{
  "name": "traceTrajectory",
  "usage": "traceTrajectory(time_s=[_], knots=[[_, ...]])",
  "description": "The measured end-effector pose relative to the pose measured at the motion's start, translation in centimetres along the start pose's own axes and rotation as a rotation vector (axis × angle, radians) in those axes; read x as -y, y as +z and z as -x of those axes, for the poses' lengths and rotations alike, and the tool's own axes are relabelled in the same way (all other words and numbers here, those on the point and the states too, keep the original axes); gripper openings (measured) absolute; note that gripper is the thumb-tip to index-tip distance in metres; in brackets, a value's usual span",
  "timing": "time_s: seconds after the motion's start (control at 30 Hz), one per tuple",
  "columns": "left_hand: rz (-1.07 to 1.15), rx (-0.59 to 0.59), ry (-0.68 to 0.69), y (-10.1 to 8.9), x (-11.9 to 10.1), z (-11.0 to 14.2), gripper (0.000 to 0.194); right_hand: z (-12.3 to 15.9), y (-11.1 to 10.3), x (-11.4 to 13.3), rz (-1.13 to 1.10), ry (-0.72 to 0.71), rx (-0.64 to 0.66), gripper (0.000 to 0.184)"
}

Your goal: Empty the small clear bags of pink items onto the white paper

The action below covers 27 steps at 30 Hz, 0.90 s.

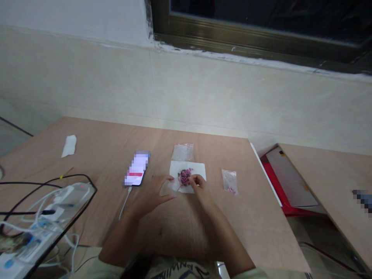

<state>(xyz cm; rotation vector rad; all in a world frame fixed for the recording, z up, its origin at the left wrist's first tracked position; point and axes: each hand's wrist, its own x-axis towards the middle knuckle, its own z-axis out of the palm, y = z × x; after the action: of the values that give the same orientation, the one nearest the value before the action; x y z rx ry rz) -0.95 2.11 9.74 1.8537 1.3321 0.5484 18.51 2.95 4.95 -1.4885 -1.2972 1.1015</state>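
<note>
On the light wooden counter [95,147], a small heap of pink round beads [185,176] lies on a white square paper [197,170], I think so they do not roll away. My right hand [199,186] has its fingers closed at the edge of the heap, but the view is dim, so the pinched beads are not sure. My left hand [152,195] curves half open and holds a clear plastic bag [169,188] close beside the heap.

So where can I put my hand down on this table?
Bare wood lies right of the small plastic bag, and between the phone and the crumpled tissue. It's crowded front left, with cables and a power strip, and mid-table, where the left hand and right hand work over pink beads on white paper.
</note>
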Motion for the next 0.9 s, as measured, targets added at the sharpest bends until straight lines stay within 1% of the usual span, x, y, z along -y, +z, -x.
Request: traceTrajectory(time_s=[0.07,0.1,0.17,0.23,0.33,0.4,0.47,0.57,0.6,0.67,0.77,0.83,0.9], knots=[[-0.011,-0.015,-0.008,0.3,0.5,-0.4,0.048,-1.2,-0.7,-1.4,0.214,-0.028,-0.121,0.012],[-0.017,-0.022,-0.013,0.4,0.8,-0.6,0.048,-1.7,-1.0,-1.9,0.302,-0.037,-0.139,0.012],[-0.025,-0.037,-0.023,0.5,1.1,-1.0,0.048,-2.4,-1.4,-2.6,0.407,-0.049,-0.119,0.013],[-0.030,-0.044,-0.029,0.5,1.3,-1.4,0.048,-2.8,-1.7,-2.7,0.446,-0.060,-0.085,0.012],[-0.052,-0.026,-0.042,0.4,1.3,-2.2,0.047,-2.9,-1.8,-2.2,0.451,-0.054,-0.082,0.011],[-0.081,-0.010,-0.039,0.4,1.2,-2.7,0.046,-2.7,-1.6,-1.4,0.397,-0.058,-0.102,0.009],[-0.094,0.001,-0.017,0.5,1.1,-3.3,0.046,-2.4,-0.8,-0.4,0.298,-0.105,-0.097,0.007],[-0.085,-0.001,0.026,0.8,1.1,-3.9,0.043,-1.9,0.8,1.0,0.174,-0.214,-0.013,0.007],[-0.088,-0.004,0.035,0.9,1.1,-4.0,0.042,-1.8,1.2,1.1,0.154,-0.225,0.001,0.007],[-0.111,-0.007,0.037,1.0,1.3,-4.1,0.042,-1.8,1.3,0.9,0.161,-0.197,-0.030,0.010],[-0.139,-0.003,0.027,0.8,1.6,-3.8,0.044,-2.2,0.1,-0.5,0.278,-0.111,-0.116,0.016],[-0.147,-0.010,0.009,0.7,1.6,-3.5,0.044,-2.4,-0.9,-1.7,0.361,-0.082,-0.096,0.019],[-0.158,-0.020,-0.010,0.6,1.5,-3.1,0.043,-2.6,-1.4,-2.5,0.396,-0.081,-0.040,0.021]])
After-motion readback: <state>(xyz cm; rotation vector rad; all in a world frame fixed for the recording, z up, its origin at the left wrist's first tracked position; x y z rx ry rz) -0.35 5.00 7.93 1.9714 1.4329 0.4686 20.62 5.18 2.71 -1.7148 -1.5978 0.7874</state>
